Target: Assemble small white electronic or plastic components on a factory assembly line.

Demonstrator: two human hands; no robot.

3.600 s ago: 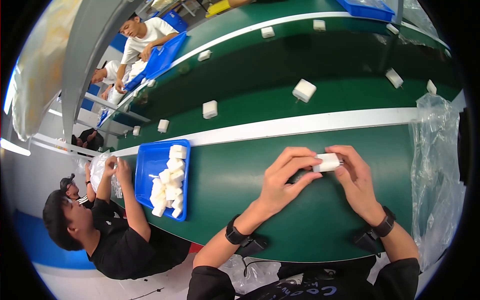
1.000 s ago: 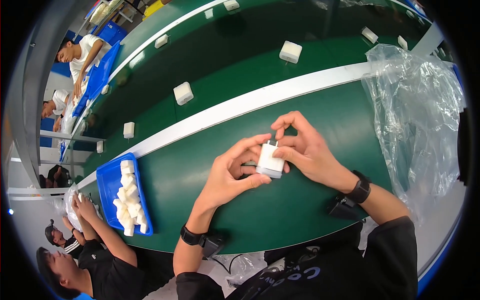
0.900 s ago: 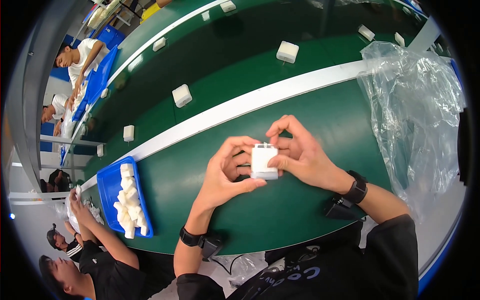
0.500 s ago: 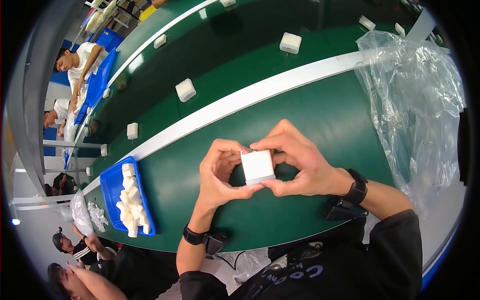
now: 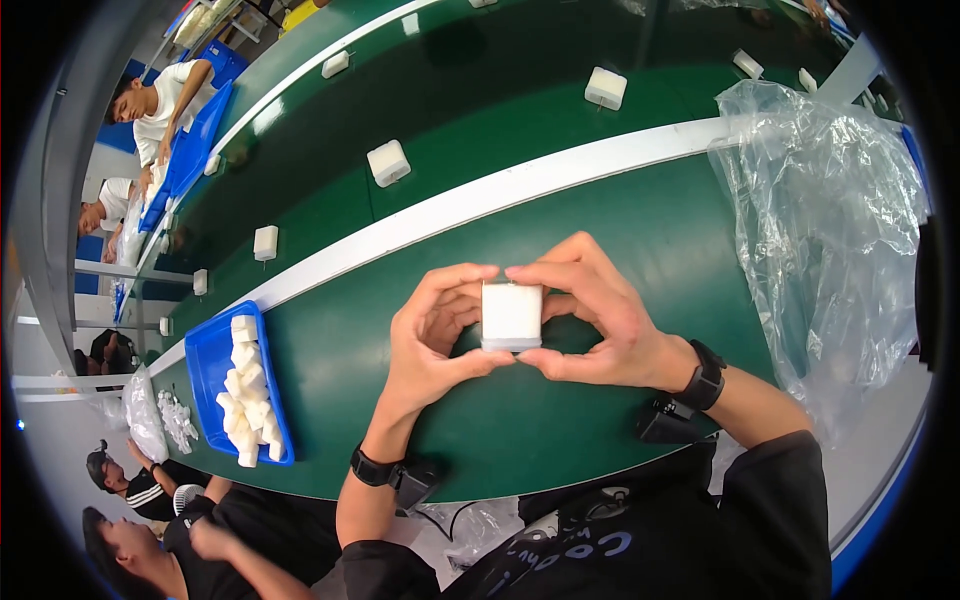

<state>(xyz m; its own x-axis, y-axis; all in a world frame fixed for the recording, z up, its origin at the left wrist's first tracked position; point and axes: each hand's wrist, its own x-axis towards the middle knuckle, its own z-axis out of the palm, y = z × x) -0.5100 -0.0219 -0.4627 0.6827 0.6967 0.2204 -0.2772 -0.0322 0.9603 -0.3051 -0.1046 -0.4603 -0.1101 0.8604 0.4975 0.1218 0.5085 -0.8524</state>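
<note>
Between the fingertips of both hands is a white power adapter (image 5: 512, 312), block-shaped with a greyish band along its near end. My left hand (image 5: 438, 325) closes on its left side, the index finger at the far end and the thumb at the near end. From the right, my right hand (image 5: 600, 320) pinches the same two ends. A bit of metal shows at the far end by the index fingertips. A blue tray (image 5: 283, 400) to the left holds several white blocks (image 5: 248, 390) in a heap.
Beyond a white rail (image 5: 450, 210), a dark green belt carries spaced white adapters (image 5: 388, 163) with pins. Clear plastic sheeting (image 5: 830, 240) drapes over the right end of the green table (image 5: 650, 240). Co-workers sit at the left, near a plastic bag (image 5: 145, 415) and small white pieces (image 5: 177, 422).
The adapter has turned slightly to sit squarer in my fingers. Adapters on the belt have shifted a little in view. A co-worker at lower left has lowered a raised hand.
</note>
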